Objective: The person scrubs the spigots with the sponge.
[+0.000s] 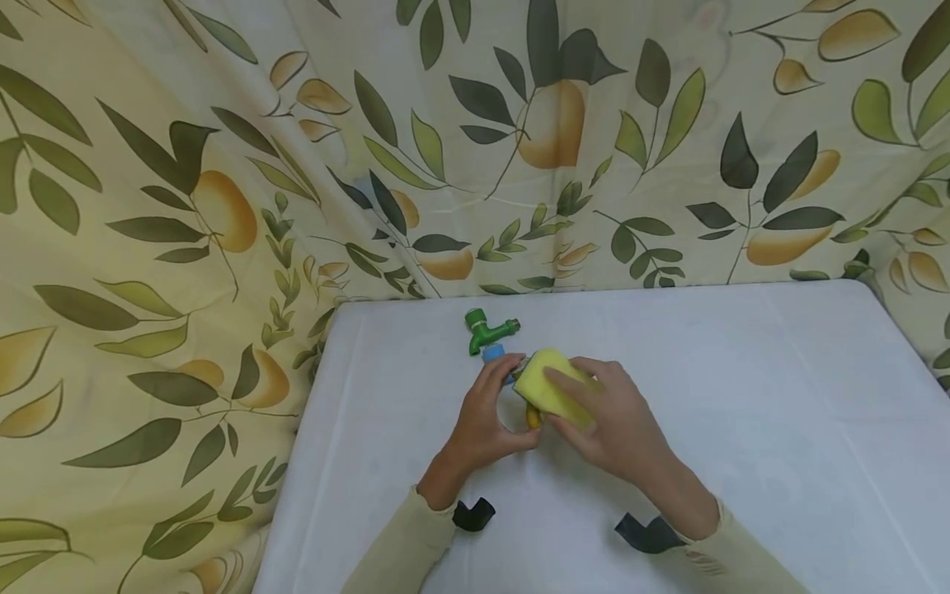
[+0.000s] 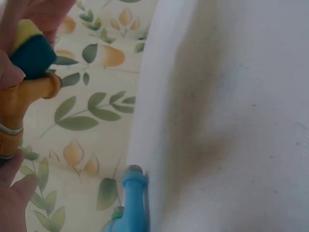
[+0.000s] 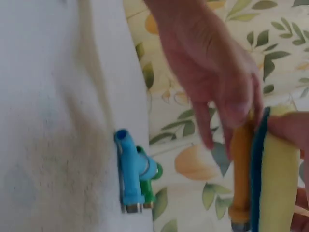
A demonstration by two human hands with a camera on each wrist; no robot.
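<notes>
Left hand [image 1: 478,419] holds orange tap [image 3: 241,169] between thumb and fingers, raised over white table [image 1: 750,379]. Right hand [image 1: 619,417] grips yellow sponge [image 1: 547,381] between thumb and fingers, dark side against tap. Blue tap [image 3: 129,171] and green tap [image 1: 486,333] lie beyond.

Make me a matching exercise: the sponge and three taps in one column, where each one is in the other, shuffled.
Things
1. Sponge
2. Orange tap
3. Blue tap
4. Green tap

Places
A. Held by the left hand
B. On the table, nearest its far edge
C. Gripped by the right hand
D. On the table, partly behind the left hand in the head view

Pairs: 1-C, 2-A, 3-D, 4-B
</notes>
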